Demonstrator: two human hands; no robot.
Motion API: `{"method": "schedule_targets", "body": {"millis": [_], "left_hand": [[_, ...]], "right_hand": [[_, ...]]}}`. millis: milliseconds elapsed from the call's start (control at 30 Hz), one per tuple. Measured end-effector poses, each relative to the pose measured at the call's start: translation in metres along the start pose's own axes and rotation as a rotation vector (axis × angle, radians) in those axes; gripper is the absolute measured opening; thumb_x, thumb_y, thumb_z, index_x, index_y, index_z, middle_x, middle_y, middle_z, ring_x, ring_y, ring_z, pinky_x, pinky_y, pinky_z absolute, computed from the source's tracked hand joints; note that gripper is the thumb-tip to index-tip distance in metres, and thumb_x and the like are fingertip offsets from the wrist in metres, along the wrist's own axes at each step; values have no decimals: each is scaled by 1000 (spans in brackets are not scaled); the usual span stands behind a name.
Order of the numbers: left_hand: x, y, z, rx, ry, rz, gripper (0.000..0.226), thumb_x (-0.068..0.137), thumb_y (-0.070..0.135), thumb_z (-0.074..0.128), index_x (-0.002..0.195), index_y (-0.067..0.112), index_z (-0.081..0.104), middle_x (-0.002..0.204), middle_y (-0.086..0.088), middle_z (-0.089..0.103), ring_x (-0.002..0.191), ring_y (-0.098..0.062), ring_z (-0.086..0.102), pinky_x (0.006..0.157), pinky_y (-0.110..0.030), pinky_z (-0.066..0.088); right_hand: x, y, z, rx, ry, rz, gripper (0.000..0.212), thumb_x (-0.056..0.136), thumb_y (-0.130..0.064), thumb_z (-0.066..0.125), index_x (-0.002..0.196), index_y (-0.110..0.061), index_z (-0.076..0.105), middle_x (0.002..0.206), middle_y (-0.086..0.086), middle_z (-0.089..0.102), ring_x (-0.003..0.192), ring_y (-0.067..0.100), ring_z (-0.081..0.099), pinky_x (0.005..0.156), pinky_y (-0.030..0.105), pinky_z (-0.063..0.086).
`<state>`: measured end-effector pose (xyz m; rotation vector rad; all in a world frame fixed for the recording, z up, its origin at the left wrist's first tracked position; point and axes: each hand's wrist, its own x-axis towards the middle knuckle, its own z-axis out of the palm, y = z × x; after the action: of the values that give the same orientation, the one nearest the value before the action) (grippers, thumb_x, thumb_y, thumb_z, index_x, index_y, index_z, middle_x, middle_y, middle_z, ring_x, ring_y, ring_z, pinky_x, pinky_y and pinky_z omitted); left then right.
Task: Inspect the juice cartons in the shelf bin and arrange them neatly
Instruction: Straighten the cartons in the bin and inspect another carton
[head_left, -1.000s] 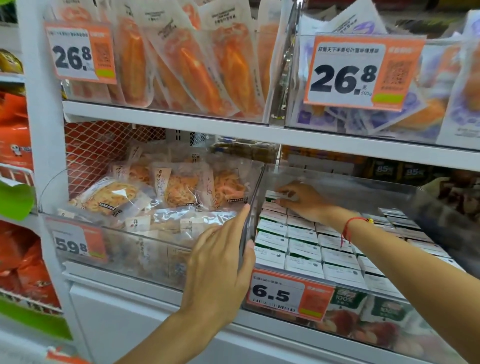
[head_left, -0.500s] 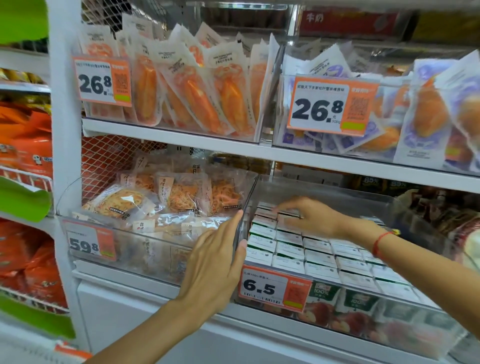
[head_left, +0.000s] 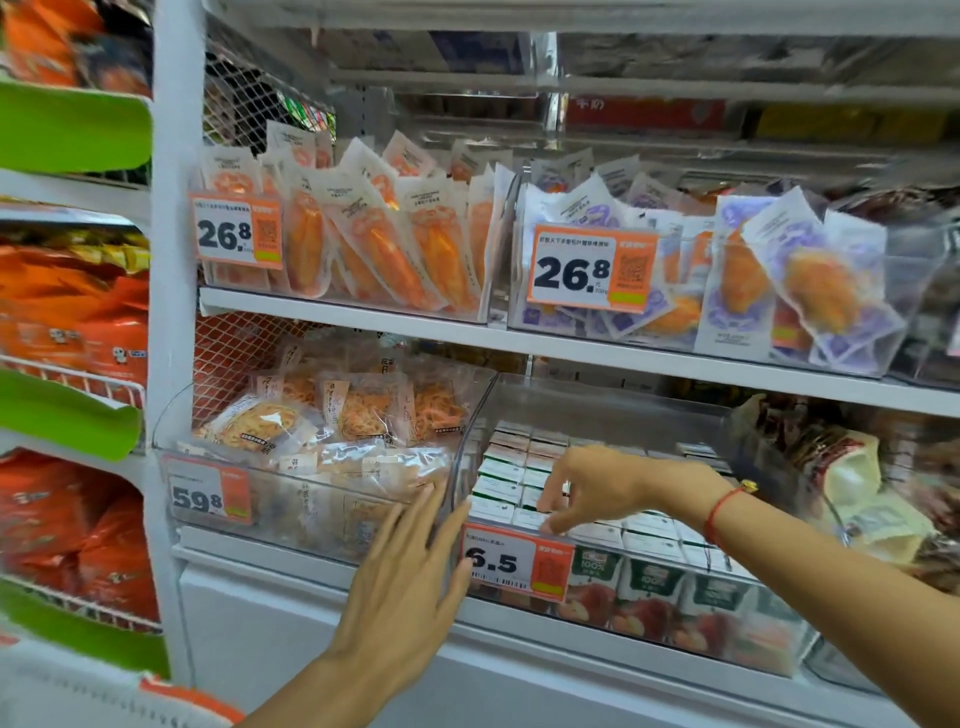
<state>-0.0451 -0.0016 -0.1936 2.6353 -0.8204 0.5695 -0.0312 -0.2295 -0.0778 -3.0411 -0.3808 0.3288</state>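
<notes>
Left hand (head_left: 402, 587), fingers straight, braces the clear bin (head_left: 675, 631) steady, while right hand (head_left: 597, 486) apparently pinches a front-row juice carton (head_left: 524, 517) to straighten it.

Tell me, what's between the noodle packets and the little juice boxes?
A clear plastic bin wall divides the noodle packets from the juice cartons, as the head view shows. The left hand lies flat against its front corner.

The price tag (head_left: 518, 562) hides the front juice cartons (head_left: 649, 587) behind it, and the left hand (head_left: 402, 587) is motion-blurred.
</notes>
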Motion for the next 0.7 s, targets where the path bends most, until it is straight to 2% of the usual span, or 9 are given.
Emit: {"method": "schedule_targets", "body": {"millis": [67, 200, 267, 333, 433, 500, 567, 700], "left_hand": [[0, -1, 2, -5, -14, 0, 60, 103, 49, 16, 152, 35, -15, 161, 6, -21, 143, -7, -27, 118, -27, -18], [-1, -3, 6, -40, -29, -10, 62, 103, 50, 20, 152, 36, -15, 156, 12, -27, 135, -4, -35, 115, -24, -15], [-1, -4, 7, -31, -33, -6, 64, 103, 48, 23, 152, 35, -15, 157, 12, -26, 133, -3, -37, 114, -25, -14], [0, -5, 9, -25, -41, -4, 66, 103, 46, 27, 153, 34, -15, 160, 8, -23, 132, -2, -37, 114, -26, -13], [0, -5, 9, -26, -33, 0, 66, 103, 44, 29, 154, 32, -12, 162, 6, -19, 138, -3, -31, 116, -27, -11], [1, -5, 8, -29, -8, 3, 64, 103, 45, 28, 155, 31, -7, 163, 5, -14, 146, -8, -22, 117, -28, -11], [1, -5, 7, -18, 12, 7, 61, 103, 46, 27, 155, 32, -1, 164, 6, -8, 150, -10, -13, 116, -28, -14], [0, -5, 5, -20, 25, 4, 59, 103, 45, 27, 155, 34, 2, 164, 7, -3, 150, -9, -9, 115, -28, -17]], "right_hand": [[6, -1, -6, -12, -63, 19, 34, 84, -44, 70, 107, -18, 72, 112, -4, 71, 100, 14, 62, 92, 34, 50], [17, -1, -15, -29, -152, 46, 32, 80, -50, 72, 99, -24, 74, 100, -14, 70, 91, 5, 59, 72, 17, 41], [20, 1, -15, -43, -170, 36, 23, 80, -51, 72, 90, -31, 74, 90, -22, 66, 87, 0, 58, 73, 18, 40], [22, 2, -14, -30, -175, 14, 15, 82, -49, 71, 85, -34, 73, 89, -22, 67, 90, 1, 60, 78, 20, 42], [22, 3, -10, -15, -137, -11, 22, 85, -44, 70, 95, -25, 75, 101, -13, 72, 96, 7, 64, 79, 19, 47], [22, 4, -9, -12, -109, -25, 28, 83, -47, 71, 97, -24, 76, 100, -13, 72, 93, 5, 65, 77, 18, 48], [21, 5, -8, -9, -94, -34, 28, 81, -49, 71, 96, -25, 76, 96, -14, 72, 89, 4, 65, 76, 18, 48], [21, 6, -3, -40, -9, -65, 21, 81, -46, 72, 86, -26, 75, 92, -13, 72, 84, 5, 65, 74, 22, 53]]}}
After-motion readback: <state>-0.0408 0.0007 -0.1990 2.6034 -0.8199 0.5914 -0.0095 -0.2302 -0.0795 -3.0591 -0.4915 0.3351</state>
